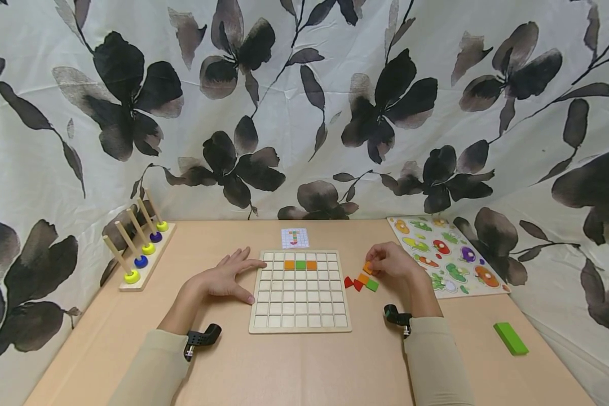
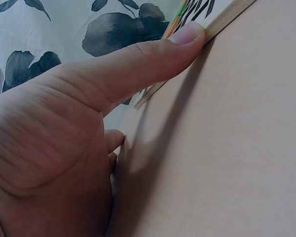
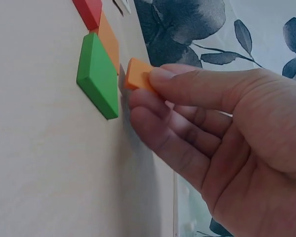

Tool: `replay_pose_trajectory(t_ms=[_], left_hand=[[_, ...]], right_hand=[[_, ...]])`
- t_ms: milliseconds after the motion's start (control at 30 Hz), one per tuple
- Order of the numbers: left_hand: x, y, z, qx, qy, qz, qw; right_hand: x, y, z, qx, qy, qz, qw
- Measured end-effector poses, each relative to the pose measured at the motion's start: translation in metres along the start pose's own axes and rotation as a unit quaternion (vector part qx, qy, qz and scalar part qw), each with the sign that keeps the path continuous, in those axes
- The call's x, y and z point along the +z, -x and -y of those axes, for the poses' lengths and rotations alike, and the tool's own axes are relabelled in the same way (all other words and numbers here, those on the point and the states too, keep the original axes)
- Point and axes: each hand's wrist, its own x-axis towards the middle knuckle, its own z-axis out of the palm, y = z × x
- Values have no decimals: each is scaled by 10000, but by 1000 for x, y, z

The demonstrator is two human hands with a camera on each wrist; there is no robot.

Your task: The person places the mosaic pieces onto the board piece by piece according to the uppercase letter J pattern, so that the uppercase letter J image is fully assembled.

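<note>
A wooden grid board lies in the middle of the table. In its top row sit an orange tile, a green tile and another orange tile. My left hand rests at the board's left side, fingers spread, the thumb against its edge. To the right of the board, my right hand pinches an orange square tile between thumb and fingers. Just beneath it on the table are a loose orange tile, a loose green tile and red pieces.
Behind the board lies a small card with a coloured grid pattern. A peg stand with yellow and blue rings is at the left. On the right are a vegetable picture board and a green block. Floral fabric hangs behind the table.
</note>
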Motion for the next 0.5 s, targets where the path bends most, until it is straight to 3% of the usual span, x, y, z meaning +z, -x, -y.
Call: replay_pose_trajectory(t_ms=[500], left_hand=[[-1, 0, -2, 83, 21, 6, 10000]], right_hand=[[3, -3, 7, -344, -524, -129, 9980]])
